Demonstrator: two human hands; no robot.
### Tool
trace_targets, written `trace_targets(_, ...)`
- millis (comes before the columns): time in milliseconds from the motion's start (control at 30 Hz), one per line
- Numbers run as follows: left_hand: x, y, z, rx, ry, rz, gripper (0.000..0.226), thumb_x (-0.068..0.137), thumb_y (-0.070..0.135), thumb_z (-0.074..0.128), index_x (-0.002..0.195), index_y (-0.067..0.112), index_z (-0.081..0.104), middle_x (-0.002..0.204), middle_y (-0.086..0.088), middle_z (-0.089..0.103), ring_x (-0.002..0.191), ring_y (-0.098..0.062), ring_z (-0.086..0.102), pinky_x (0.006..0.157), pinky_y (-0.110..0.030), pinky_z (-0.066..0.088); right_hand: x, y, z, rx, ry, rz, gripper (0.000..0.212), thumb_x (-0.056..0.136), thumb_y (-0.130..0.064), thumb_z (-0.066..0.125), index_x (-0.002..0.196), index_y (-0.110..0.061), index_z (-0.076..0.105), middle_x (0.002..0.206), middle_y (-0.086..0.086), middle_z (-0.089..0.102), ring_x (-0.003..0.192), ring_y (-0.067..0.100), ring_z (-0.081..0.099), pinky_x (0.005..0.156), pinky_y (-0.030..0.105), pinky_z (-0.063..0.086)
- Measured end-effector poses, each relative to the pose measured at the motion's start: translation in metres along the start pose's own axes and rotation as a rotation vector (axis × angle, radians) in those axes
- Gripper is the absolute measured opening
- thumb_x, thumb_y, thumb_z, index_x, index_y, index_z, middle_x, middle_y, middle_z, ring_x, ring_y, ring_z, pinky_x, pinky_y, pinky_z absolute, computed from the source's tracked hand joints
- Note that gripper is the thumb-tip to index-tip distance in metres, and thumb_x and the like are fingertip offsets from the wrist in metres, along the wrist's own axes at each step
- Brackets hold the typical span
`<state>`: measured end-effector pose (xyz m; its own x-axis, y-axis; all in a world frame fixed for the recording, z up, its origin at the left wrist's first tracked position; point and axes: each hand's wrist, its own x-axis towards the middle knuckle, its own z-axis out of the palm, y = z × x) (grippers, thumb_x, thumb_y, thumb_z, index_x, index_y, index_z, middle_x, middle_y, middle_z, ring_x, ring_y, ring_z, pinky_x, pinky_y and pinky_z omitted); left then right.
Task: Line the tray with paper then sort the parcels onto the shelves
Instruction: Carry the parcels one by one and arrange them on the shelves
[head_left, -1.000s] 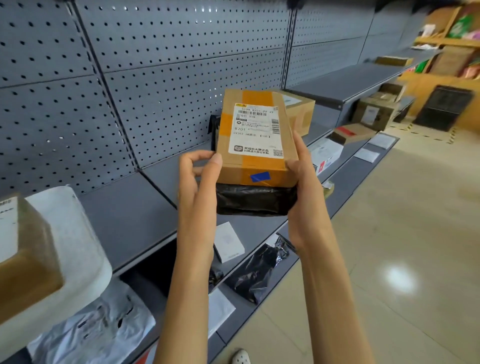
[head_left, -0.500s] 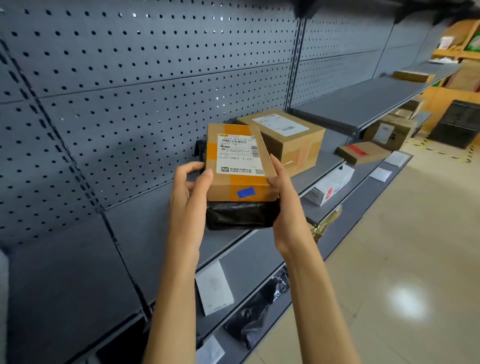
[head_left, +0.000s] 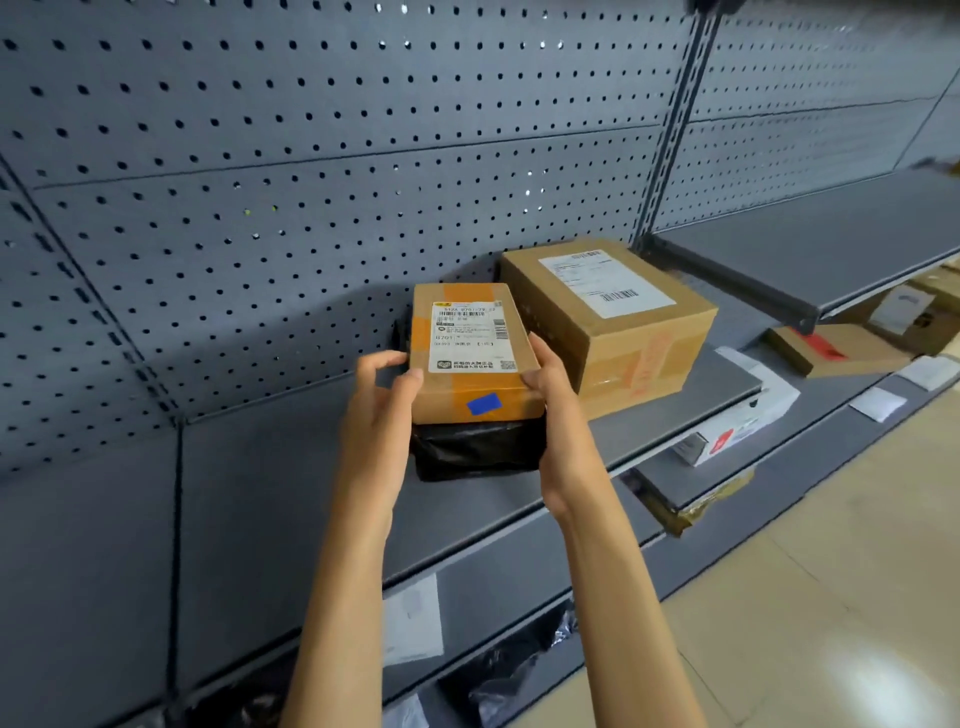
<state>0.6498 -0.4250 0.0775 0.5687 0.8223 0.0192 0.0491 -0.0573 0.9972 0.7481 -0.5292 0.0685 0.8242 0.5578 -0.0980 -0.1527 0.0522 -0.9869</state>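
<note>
The left hand (head_left: 382, 410) grips the near left corner of a small taped carton (head_left: 470, 353), thumb curled over the top edge and fingers wrapped down its side; the right hand (head_left: 558, 410) clamps the opposite near corner in the same fashion. Directly beneath the carton, between the two palms, sits a black plastic-wrapped parcel (head_left: 475, 449), the two carried or set as a stack low over the grey shelf (head_left: 291, 467); whether the black parcel's underside is bearing on the shelf cannot be told. Just beyond the right hand stands a larger brown carton (head_left: 608, 322), its near left face close to the small carton's far right corner, contact not determinable. Behind the stack, past the fingertips, the perforated back panel (head_left: 311, 208) rises upright. Assessed risks: the soft black wrap offers an uneven base, so the carton may slide or tip off it if the hands let go unevenly; pushing further away from the body could jam the stack against the larger carton or the back panel. The shelf's front lip runs beneath the wrists, so a stack left too near the body would overhang and could drop to the lower shelves (head_left: 691, 488). Open room lies to the left of the left hand, where bare shelf extends; to the right, space is taken.
</note>
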Motion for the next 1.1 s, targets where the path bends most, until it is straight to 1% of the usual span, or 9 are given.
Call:
trace_targets(267, 0.003, -0.013, 0.033, 0.031, 0.176, -0.005, 0.013, 0.103, 0.027, 0.049, 0.115, 0.03, 0.054, 0.095, 0.027, 0.055, 0.077, 0.029, 0.05, 0.07, -0.015, 0.036, 0.035, 0.005, -0.021, -0.03, -0.144, 0.035, 0.073, 0.076, -0.045, 0.048, 0.149, -0.042, 0.043, 0.14, -0.007, 0.063, 0.13, 0.014, 0.058, 0.114, 0.046, 0.043)
trace_targets(433, 0.005, -0.025, 0.044, 0.021, 0.219, 0.014, 0.016, 0.104, 0.026, 0.048, 0.118, 0.031, 0.055, 0.102, 0.026, 0.06, 0.098, 0.011, 0.055, 0.077, -0.014, 0.04, 0.046, 0.007, -0.028, -0.072, -0.181, 0.024, 0.07, 0.084, -0.036, 0.042, 0.154, -0.04, 0.037, 0.149, -0.008, 0.055, 0.14, 0.014, 0.048, 0.12, 0.044, 0.035)
trace_targets(533, 0.004, -0.032, 0.05, 0.04, 0.243, 0.007, 0.018, 0.105, 0.024, 0.047, 0.12, 0.033, 0.053, 0.101, 0.027, 0.058, 0.094, 0.014, 0.053, 0.076, -0.01, 0.039, 0.054, 0.013, -0.035, -0.105, -0.221, 0.0, 0.056, 0.105, -0.016, 0.036, 0.159, -0.03, 0.031, 0.149, -0.014, 0.051, 0.138, 0.007, 0.046, 0.115, 0.025, 0.039)
trace_targets(667, 0.0, -0.04, 0.057, 0.026, 0.257, -0.005, 0.017, 0.106, 0.026, 0.046, 0.12, 0.034, 0.051, 0.105, 0.028, 0.058, 0.092, 0.018, 0.054, 0.074, -0.005, 0.039, 0.056, 0.018, -0.042, -0.128, -0.291, -0.036, 0.05, 0.11, -0.01, 0.033, 0.159, -0.02, 0.028, 0.147, -0.013, 0.048, 0.135, 0.002, 0.043, 0.085, -0.006, 0.041)
trace_targets(733, -0.002, -0.041, 0.057, 0.017, 0.255, -0.008, 0.018, 0.106, 0.031, 0.046, 0.122, 0.036, 0.05, 0.109, 0.026, 0.059, 0.099, 0.013, 0.053, 0.081, -0.014, 0.041, 0.059, 0.022, -0.04, -0.167, -0.28, -0.114, 0.044, 0.111, -0.015, 0.035, 0.155, -0.019, 0.037, 0.153, -0.004, 0.048, 0.14, 0.008, 0.044, 0.096, 0.001, 0.043)
trace_targets(833, -0.008, -0.043, 0.056, 0.001, 0.237, -0.024, 0.021, 0.104, 0.036, 0.048, 0.125, 0.039, 0.051, 0.121, 0.009, 0.063, 0.112, -0.003, 0.058, 0.092, -0.025, 0.042, 0.057, 0.028, -0.037, -0.254, -0.267, -0.268, 0.041, 0.109, -0.021, 0.036, 0.148, -0.014, 0.049, 0.147, 0.005, 0.055, 0.14, 0.017, 0.049, 0.115, 0.034, 0.044)
trace_targets(967, -0.019, -0.043, 0.051, 0.044, 0.222, 0.016, 0.026, 0.101, 0.039, 0.056, 0.126, 0.04, 0.057, 0.124, 0.0, 0.064, 0.116, -0.01, 0.06, 0.097, -0.029, 0.046, 0.051, 0.021, -0.032, -0.364, -0.229, -0.41, 0.039, 0.108, -0.009, 0.042, 0.146, -0.006, 0.049, 0.151, 0.011, 0.046, 0.144, 0.022, 0.041, 0.112, 0.012, 0.036)
trace_targets(1033, -0.025, -0.041, 0.046, 0.061, 0.226, 0.034, 0.025, 0.1, 0.037, 0.058, 0.124, 0.04, 0.061, 0.125, -0.001, 0.063, 0.113, -0.006, 0.062, 0.099, -0.029, 0.049, 0.043, 0.015, -0.027, -0.392, -0.242, -0.455, 0.037, 0.108, -0.014, 0.043, 0.143, -0.01, 0.053, 0.153, 0.011, 0.045, 0.149, 0.028, 0.033, 0.119, 0.023, 0.031)
trace_targets(1100, -0.034, -0.037, 0.041, 0.05, 0.244, 0.05, 0.023, 0.102, 0.028, 0.057, 0.123, 0.036, 0.063, 0.124, 0.002, 0.061, 0.103, 0.009, 0.061, 0.091, -0.012, 0.047, 0.033, 0.009, -0.02, -0.39, -0.268, -0.494, 0.035, 0.108, -0.025, 0.04, 0.137, -0.017, 0.059, 0.15, 0.008, 0.048, 0.151, 0.027, 0.03, 0.123, 0.038, 0.025)
